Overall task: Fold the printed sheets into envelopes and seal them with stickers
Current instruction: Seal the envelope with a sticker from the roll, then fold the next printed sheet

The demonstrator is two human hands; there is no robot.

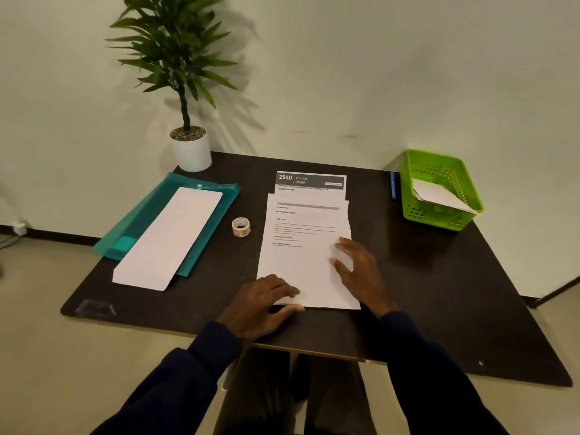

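teal folder (219,191), green basket (445,186), black table (439,293)

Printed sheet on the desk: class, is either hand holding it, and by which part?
Neither grips it. The left hand presses the printed sheet at its near left corner; the right hand lies flat on its right edge.

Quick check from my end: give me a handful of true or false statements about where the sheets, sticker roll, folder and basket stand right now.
1. The sticker roll lies inside the green basket. False: it stands on the table, left of the printed sheet.
2. Both hands rest on the printed sheet. True: the left hand is at its near left corner, the right hand at its right edge.
3. The green basket holds nothing. False: folded white paper lies in it.
4. A folded white sheet lies on the teal folder. True.
5. The potted plant stands at the far right corner. False: far left.
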